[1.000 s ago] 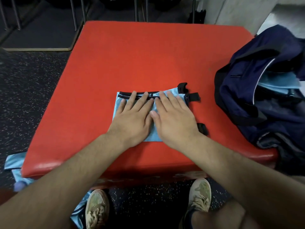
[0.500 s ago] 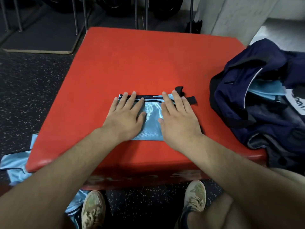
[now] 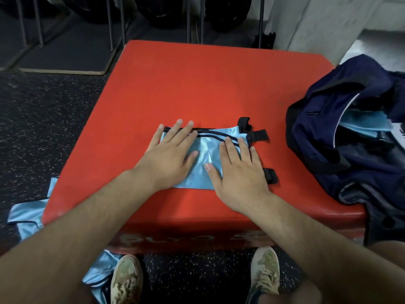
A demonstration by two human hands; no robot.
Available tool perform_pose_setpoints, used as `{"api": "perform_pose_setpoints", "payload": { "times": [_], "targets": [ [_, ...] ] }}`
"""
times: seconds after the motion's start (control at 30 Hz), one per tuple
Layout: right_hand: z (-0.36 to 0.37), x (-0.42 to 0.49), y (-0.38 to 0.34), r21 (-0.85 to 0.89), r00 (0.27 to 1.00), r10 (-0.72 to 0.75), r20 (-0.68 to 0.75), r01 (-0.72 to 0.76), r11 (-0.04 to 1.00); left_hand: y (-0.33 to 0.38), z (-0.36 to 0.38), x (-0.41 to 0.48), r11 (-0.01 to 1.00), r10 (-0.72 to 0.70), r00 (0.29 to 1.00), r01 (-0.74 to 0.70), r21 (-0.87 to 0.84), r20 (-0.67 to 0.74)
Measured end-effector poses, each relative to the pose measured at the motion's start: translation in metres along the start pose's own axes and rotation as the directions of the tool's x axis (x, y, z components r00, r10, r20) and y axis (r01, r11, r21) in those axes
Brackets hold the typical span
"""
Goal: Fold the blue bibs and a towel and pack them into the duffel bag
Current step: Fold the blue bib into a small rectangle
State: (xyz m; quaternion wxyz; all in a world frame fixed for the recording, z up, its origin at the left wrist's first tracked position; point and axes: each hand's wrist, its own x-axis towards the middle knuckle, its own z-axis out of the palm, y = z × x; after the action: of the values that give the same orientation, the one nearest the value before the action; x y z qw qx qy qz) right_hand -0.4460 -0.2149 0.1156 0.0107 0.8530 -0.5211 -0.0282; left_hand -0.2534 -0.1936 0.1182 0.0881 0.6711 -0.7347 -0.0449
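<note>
Gym floor, dark speckled rubber; red padded plyo box (image 3: 197,84) in the middle, metal rack legs at the far side.

Change over the last second: both hands were side by side on the centre of the folded blue bib (image 3: 205,156), thumbs nearly meeting. Now they sit apart, with a bare strip of shiny fabric between them. Reads as a smoothing stroke outward, pressing the fold flat. My judgement: this bib is about folded and next due for the bag.

Left hand (image 3: 169,156): flat, fingers straight and spread, pressing the bib's left half, fingertips over the black-trimmed far edge. Right hand (image 3: 237,170): flat likewise, on the right half, little finger near the right edge. Neither grasps anything.

Black strap tabs (image 3: 259,136) poke out past the right hand.

Navy duffel bag (image 3: 341,145) lies unzipped at the box's right edge, well apart from the hands, light blue cloth already inside. More blue bibs (image 3: 26,218) lie on the floor, near left.
</note>
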Motion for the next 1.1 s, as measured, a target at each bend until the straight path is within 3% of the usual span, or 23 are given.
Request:
{"api": "perform_pose_setpoints", "payload": {
  "times": [0.07,0.17,0.37,0.57,0.77,0.9,1.0,1.1],
  "targets": [
    [0.002,0.0,-0.002,-0.038,0.999,-0.004,-0.043,0.003,0.999,0.012,0.003,-0.003,0.996,0.082,0.996,-0.08,-0.046,0.029],
    [0.005,0.0,-0.005,-0.066,0.995,-0.003,-0.096,-0.004,0.998,0.019,0.01,-0.005,0.996,0.031,0.992,-0.021,-0.082,0.122],
    [0.004,0.002,-0.004,-0.013,0.999,-0.032,-0.04,0.032,0.999,0.006,0.003,0.004,0.99,-0.014,0.992,0.032,-0.138,0.127],
    [0.001,0.001,-0.002,-0.007,0.998,-0.065,-0.006,0.065,0.998,-0.005,0.004,0.008,0.995,-0.094,0.974,0.1,-0.021,0.205],
    [-0.009,0.013,0.016,-0.062,0.982,-0.187,0.022,0.188,0.98,-0.012,-0.005,0.009,0.992,-0.03,1.0,0.029,0.124,0.008],
    [-0.016,0.015,0.016,-0.126,0.98,-0.13,-0.153,0.112,0.986,-0.001,-0.022,0.003,0.963,-0.161,0.985,0.17,0.21,-0.057],
    [-0.027,0.012,0.01,-0.109,0.98,-0.03,-0.198,0.008,0.994,0.009,-0.033,-0.004,0.962,-0.254,0.965,0.247,0.112,0.058],
    [-0.03,0.014,0.009,0.08,0.993,-0.021,-0.116,0.031,0.996,0.013,-0.039,-0.016,0.969,-0.234,0.952,0.244,-0.027,0.198]
  ]
}}
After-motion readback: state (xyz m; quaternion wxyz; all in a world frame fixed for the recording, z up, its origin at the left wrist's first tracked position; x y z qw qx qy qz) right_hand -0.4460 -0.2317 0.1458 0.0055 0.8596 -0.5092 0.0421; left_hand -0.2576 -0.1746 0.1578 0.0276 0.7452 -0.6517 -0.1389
